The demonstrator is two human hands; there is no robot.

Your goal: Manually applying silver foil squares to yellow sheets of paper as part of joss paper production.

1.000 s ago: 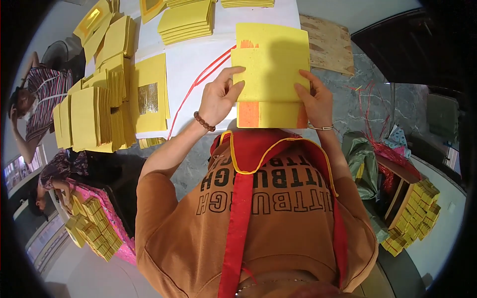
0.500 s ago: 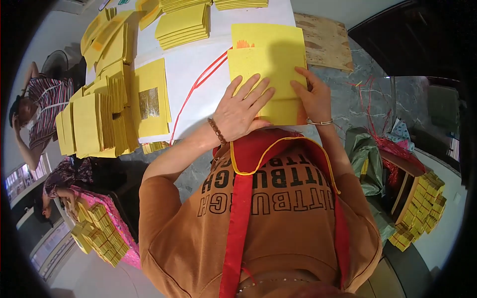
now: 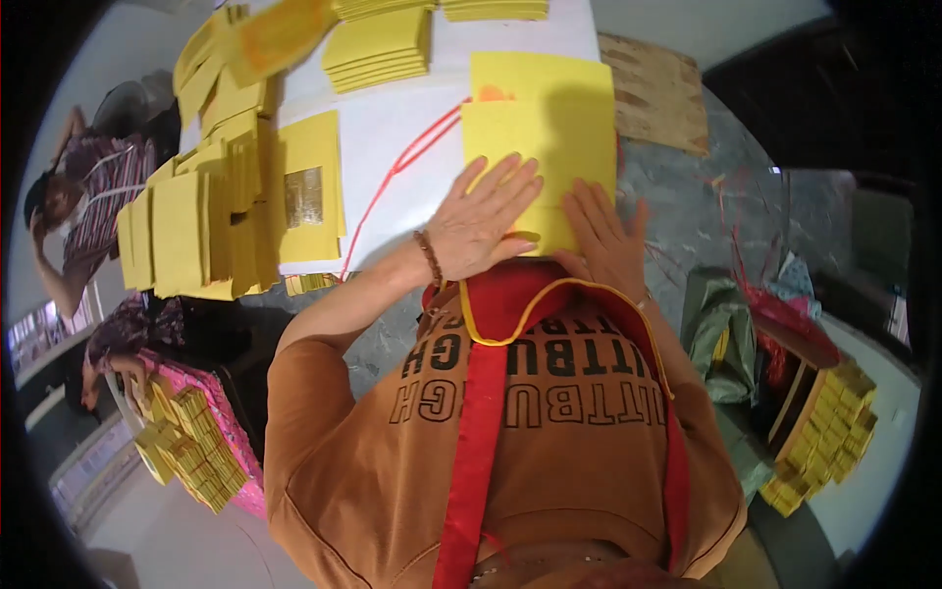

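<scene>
A folded yellow paper sheet [image 3: 540, 128] lies at the near right of the white table, with a patch of orange print at its upper left. My left hand [image 3: 488, 214] rests flat across its left near part, fingers spread. On the right near part lies my right hand [image 3: 606, 234], also flat, with the fingers stretched out. Neither hand grips anything. A red string [image 3: 397, 167] runs from beside the sheet down to the table's near edge. What lies beneath the sheet is hidden.
Stacks of yellow paper [image 3: 196, 226] crowd the table's left side, with more piles [image 3: 378, 49] at the back. A wooden board [image 3: 653, 93] adjoins the right edge. Bundled yellow paper [image 3: 824, 432] sits lower right. Another person [image 3: 103, 196] is at far left.
My right hand has moved from the sheet's right edge to lie flat on its near part. My left hand stays put. A yellow-orange piece at the far left has shifted and is blurred.
</scene>
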